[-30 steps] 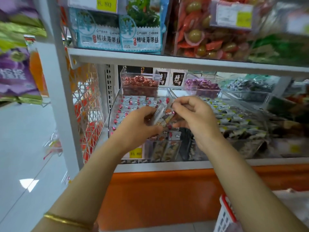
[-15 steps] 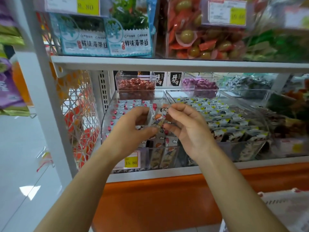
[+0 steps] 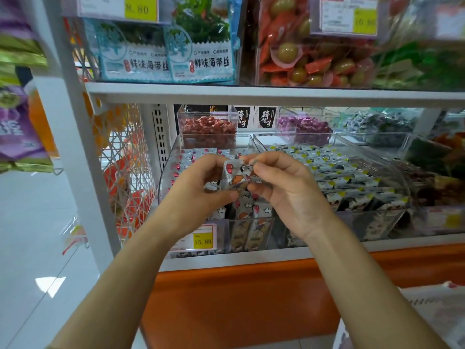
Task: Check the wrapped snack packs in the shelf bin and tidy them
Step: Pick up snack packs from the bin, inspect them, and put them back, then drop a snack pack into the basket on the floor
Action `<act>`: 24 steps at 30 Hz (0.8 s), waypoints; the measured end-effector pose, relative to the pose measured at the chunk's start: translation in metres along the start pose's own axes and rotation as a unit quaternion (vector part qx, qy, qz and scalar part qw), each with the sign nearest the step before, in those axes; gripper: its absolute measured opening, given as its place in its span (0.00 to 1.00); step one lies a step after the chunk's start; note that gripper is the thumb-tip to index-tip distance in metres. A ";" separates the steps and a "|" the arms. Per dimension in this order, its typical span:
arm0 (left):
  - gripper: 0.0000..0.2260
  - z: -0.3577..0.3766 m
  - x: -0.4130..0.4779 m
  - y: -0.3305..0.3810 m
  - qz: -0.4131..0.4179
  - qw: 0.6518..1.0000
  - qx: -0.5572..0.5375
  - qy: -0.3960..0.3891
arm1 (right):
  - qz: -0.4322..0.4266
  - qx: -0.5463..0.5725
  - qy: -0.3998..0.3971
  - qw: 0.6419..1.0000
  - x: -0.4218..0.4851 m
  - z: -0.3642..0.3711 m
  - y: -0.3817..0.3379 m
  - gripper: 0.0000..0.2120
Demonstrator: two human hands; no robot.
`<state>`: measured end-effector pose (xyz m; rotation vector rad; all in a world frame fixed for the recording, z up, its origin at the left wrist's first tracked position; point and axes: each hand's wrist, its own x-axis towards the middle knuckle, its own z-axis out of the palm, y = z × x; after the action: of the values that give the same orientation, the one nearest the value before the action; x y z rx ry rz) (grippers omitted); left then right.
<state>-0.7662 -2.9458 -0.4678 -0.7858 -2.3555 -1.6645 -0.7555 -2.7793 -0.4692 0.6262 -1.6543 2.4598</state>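
Observation:
A small white wrapped snack pack with red and orange print is held above the clear shelf bin. My left hand pinches its left side between thumb and fingers. My right hand pinches its right end at the top. Under my hands the bin holds several more white packs with red marks, some standing upright behind the front wall. Part of the bin's contents is hidden by my hands.
A second clear bin of packs with yellow marks stands to the right. Small boxes of red and purple sweets sit behind. The upper shelf edge runs overhead. A yellow price tag is on the bin front. A wire rack stands left.
Both hands stayed together on the snack pack, and the pack has turned between my fingers so its printed face shows. The view has shifted down and closer.

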 end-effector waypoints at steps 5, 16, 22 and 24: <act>0.16 0.006 -0.001 0.007 0.022 0.999 0.029 -0.019 | -0.084 -0.244 -0.001 0.966 -0.009 -0.001 -0.015 0.07; 0.25 0.080 0.006 0.045 0.071 0.995 0.035 -0.054 | -0.133 -0.269 0.273 0.914 -0.074 -0.064 -0.059 0.11; 0.22 0.179 0.011 0.053 0.078 0.969 0.096 -0.213 | -0.021 -0.302 0.416 0.857 -0.152 -0.167 -0.062 0.06; 0.20 0.212 0.010 0.052 0.072 0.950 0.122 -0.279 | 0.053 -0.300 0.454 0.837 -0.182 -0.203 -0.042 0.07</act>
<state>-0.7124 -2.7361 -0.4999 -1.4907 -2.6946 -1.1660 -0.6327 -2.5536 -0.5704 -0.6350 -1.8066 1.6122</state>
